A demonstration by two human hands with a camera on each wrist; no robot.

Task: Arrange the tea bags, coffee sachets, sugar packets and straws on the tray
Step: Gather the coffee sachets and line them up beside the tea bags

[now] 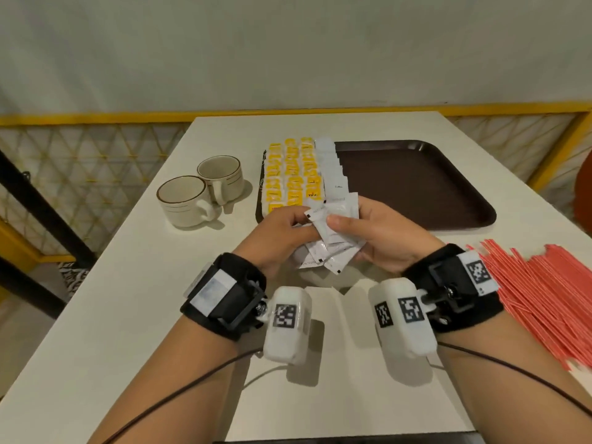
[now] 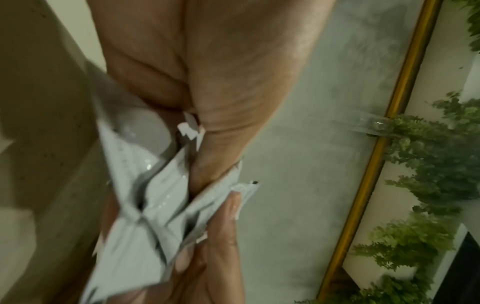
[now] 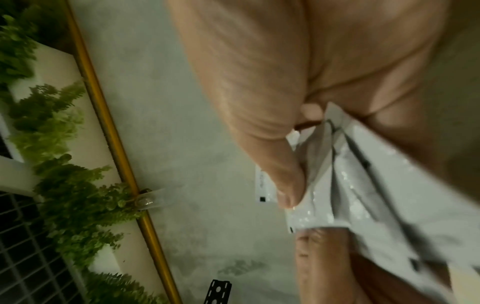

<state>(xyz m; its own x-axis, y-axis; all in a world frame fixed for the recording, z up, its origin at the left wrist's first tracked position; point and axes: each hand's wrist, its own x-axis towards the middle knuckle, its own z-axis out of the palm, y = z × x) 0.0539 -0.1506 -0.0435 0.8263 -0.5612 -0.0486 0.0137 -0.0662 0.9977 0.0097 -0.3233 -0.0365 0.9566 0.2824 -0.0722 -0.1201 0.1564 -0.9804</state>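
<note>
— Where have the white sachets (image 1: 330, 238) got to?

— Both hands have them. The left hand (image 1: 282, 230) and the right hand (image 1: 381, 238) are curled round one loose, fanned bundle, thumbs pinching on top, held over the table (image 1: 134, 315) just short of the tray's near-left corner.

— And the tray (image 1: 416, 184) itself?

— Straight ahead of the hands and a little to the right — its long side runs left to right. The yellow tea bags (image 1: 293, 174) fill the left end in columns, and a column of white sachets (image 1: 331, 168) runs front to back beside them, overlapping.

— So which hand places next?

— I'd guess the right; it sits nearer the bare brown stretch, and a packet laid long axis front to back would match the row.

— Any crowding?

— The two cups (image 1: 198, 193) stand left of the tray, apart from it. The red straws (image 1: 544, 293) lie heaped at the right, near that wrist — a wide swing could brush them. The rest of the tray is open.
</note>
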